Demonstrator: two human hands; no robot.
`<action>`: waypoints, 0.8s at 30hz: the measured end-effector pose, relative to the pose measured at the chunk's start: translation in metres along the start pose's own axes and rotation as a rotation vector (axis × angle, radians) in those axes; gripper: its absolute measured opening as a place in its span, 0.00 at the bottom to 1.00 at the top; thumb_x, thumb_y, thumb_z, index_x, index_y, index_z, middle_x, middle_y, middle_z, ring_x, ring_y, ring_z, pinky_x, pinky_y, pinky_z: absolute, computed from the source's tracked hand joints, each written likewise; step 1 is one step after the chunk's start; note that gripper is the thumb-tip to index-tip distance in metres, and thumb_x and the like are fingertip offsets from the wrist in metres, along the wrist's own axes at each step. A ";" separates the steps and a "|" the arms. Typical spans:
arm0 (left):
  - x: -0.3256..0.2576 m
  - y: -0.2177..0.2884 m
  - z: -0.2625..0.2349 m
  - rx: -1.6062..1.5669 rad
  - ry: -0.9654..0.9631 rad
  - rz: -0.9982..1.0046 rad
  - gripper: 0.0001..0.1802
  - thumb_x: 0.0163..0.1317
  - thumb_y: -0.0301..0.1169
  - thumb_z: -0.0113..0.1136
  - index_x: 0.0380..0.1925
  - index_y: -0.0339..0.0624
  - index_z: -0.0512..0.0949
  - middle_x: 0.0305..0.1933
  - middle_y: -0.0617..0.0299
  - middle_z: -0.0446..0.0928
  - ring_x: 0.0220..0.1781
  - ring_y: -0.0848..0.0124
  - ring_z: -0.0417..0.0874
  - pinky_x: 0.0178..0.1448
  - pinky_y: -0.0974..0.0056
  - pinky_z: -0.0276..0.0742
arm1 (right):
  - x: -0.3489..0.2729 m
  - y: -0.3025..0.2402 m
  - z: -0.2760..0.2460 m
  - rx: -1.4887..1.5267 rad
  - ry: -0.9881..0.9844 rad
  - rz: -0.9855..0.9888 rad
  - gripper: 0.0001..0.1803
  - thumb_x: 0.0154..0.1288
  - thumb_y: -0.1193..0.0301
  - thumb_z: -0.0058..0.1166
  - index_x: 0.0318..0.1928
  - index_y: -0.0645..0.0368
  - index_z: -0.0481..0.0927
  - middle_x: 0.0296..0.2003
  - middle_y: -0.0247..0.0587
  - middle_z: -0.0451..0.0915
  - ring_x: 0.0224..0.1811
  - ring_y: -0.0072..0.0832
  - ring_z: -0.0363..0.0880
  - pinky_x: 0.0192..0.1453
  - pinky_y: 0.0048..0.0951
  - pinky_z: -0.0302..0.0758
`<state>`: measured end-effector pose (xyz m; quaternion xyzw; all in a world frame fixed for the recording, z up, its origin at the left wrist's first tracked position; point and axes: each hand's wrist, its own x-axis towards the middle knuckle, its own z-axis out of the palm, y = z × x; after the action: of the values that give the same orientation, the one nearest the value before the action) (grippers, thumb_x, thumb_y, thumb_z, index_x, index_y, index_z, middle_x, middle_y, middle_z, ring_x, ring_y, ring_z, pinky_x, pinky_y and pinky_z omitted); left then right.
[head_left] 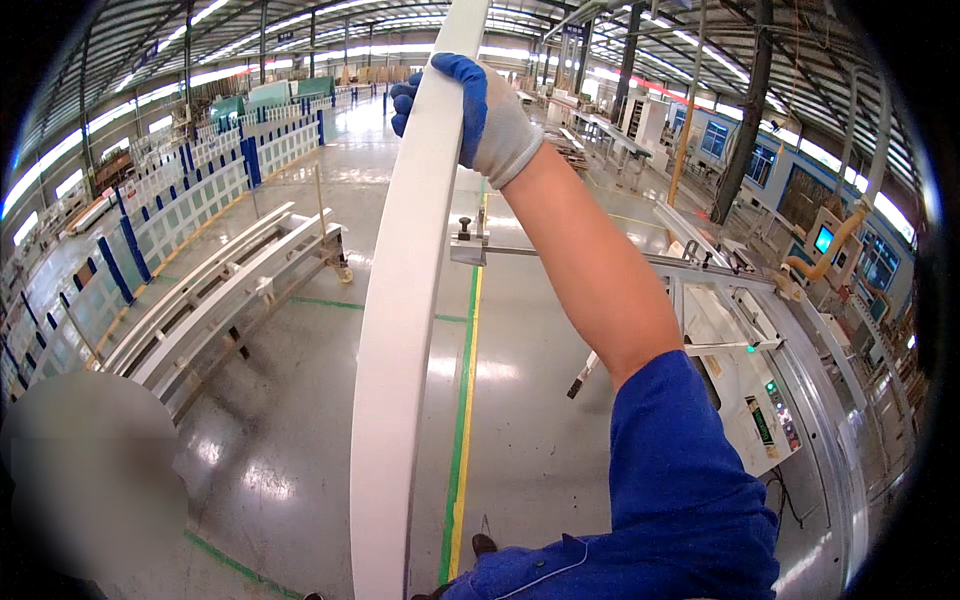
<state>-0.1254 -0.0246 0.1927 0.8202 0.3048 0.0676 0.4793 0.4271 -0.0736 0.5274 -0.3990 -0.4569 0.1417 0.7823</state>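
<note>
A long white board [398, 330] runs upright through the middle of the head view, from the lower edge past the top. High on it, my right hand [478, 115] is closed round the board, the thumb across the near face and the fingers wrapping its far left side. That hand wears a grey-white work glove with blue-coated fingers. My right forearm [590, 260] reaches up from a blue sleeve. The board's lower end is cut off by the picture edge. My left hand does not show.
To the left stands a long metal rack [215, 285] with rails. On the right is a machine [745, 400] with a rail and a lit control panel. Green and yellow lines [462, 440] mark the floor. White fencing [190, 205] with blue posts stands far left. The lower left is blurred.
</note>
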 end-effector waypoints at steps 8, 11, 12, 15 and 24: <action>-0.007 -0.012 -0.001 -0.008 0.099 0.066 0.33 0.47 0.29 0.72 0.57 0.36 0.77 0.44 0.42 0.85 0.47 0.53 0.89 0.52 0.55 0.82 | 0.003 0.018 -0.007 0.096 -0.036 0.015 0.21 0.74 0.63 0.47 0.52 0.72 0.72 0.41 0.55 0.81 0.43 0.42 0.85 0.52 0.46 0.86; -0.004 -0.018 0.005 0.026 0.113 0.081 0.34 0.47 0.29 0.72 0.58 0.36 0.77 0.43 0.42 0.85 0.46 0.55 0.89 0.52 0.56 0.82 | 0.004 0.019 -0.008 0.105 -0.026 0.022 0.20 0.74 0.63 0.48 0.52 0.71 0.72 0.41 0.55 0.81 0.43 0.42 0.85 0.52 0.47 0.86; -0.003 -0.021 0.007 0.009 0.106 0.064 0.33 0.47 0.28 0.72 0.58 0.36 0.77 0.43 0.43 0.85 0.46 0.56 0.89 0.51 0.56 0.82 | 0.006 0.019 -0.013 0.119 -0.026 0.028 0.20 0.74 0.63 0.48 0.52 0.71 0.72 0.42 0.55 0.80 0.43 0.42 0.84 0.52 0.47 0.86; -0.002 -0.022 0.009 -0.025 0.087 0.011 0.33 0.47 0.28 0.72 0.58 0.37 0.77 0.43 0.44 0.86 0.45 0.59 0.89 0.51 0.57 0.82 | 0.007 0.018 -0.009 0.159 -0.025 0.051 0.19 0.74 0.63 0.48 0.51 0.70 0.71 0.43 0.56 0.80 0.43 0.43 0.84 0.52 0.48 0.86; 0.001 -0.009 0.004 -0.007 0.057 -0.014 0.32 0.47 0.28 0.72 0.57 0.37 0.77 0.43 0.44 0.85 0.45 0.58 0.88 0.51 0.57 0.82 | 0.005 0.023 -0.006 0.118 -0.030 0.035 0.19 0.74 0.62 0.48 0.54 0.65 0.67 0.45 0.61 0.79 0.42 0.46 0.85 0.49 0.51 0.87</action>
<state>-0.1273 -0.0237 0.1831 0.8143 0.3237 0.0887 0.4736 0.4383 -0.0589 0.5119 -0.3580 -0.4521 0.1881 0.7950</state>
